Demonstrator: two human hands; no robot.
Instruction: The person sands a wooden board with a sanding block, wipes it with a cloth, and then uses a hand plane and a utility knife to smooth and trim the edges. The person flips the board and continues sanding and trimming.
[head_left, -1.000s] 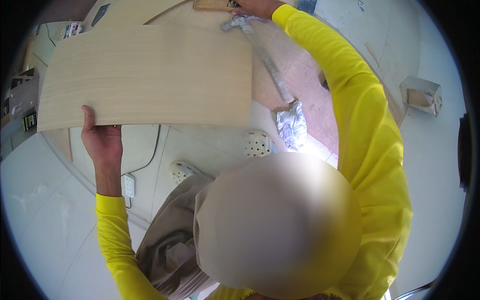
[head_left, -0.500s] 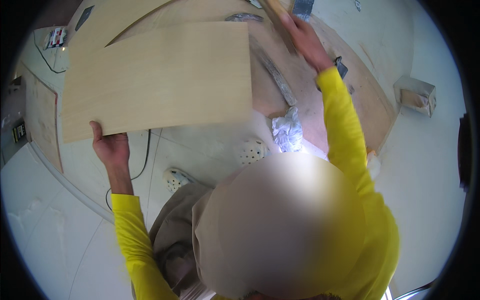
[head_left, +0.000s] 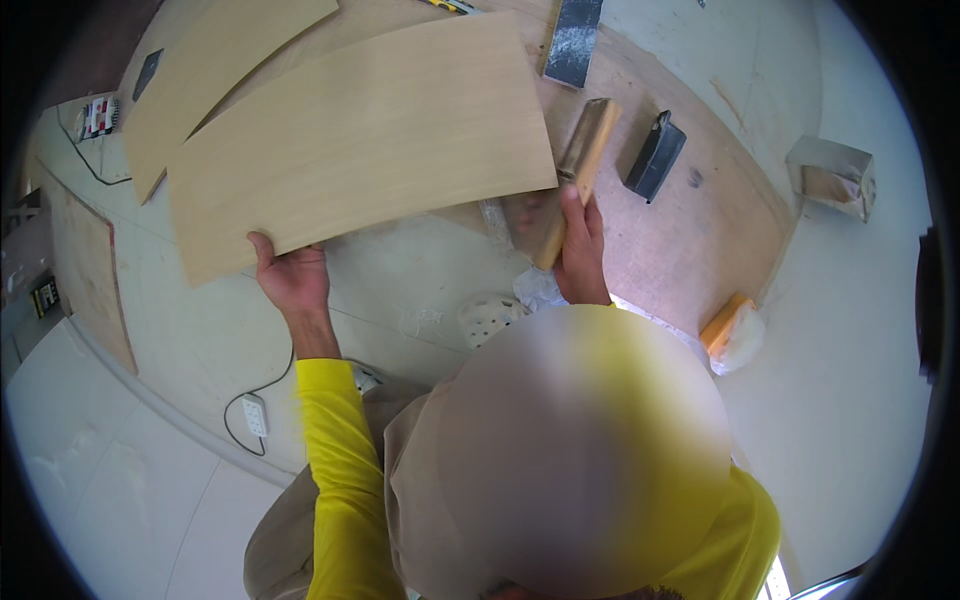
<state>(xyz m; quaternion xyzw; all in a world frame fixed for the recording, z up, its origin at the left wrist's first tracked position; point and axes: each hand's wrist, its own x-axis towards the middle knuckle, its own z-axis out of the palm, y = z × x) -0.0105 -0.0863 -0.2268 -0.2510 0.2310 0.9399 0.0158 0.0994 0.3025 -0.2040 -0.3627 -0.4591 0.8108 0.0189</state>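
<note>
A thin, light plywood sheet (head_left: 360,140) spans the upper left, its lower edge curved. My left hand (head_left: 295,280) grips that lower edge, thumb on top and fingers mostly hidden underneath. My right hand (head_left: 582,245) is closed around a long wooden-backed tool with a shiny flat face (head_left: 590,150); its exact kind is not clear. The tool lies aslant beside the sheet's right corner, close to or touching it. Right of the tool sits a dark block-shaped tool (head_left: 655,158), and beyond it a black flat piece with whitish smears (head_left: 573,45).
Another plywood sheet (head_left: 220,60) lies behind mine. A brown board (head_left: 720,220) covers the floor at right, with an orange object in clear plastic (head_left: 730,330) near its edge. Further right stands a silvery box (head_left: 835,180). A white power strip (head_left: 254,415) with its cable lies at lower left.
My right hand has come down and toward me with the wooden-backed tool, from the top to the sheet's right corner. My left hand and the sheet have shifted right, and the sheet is tilted more.
</note>
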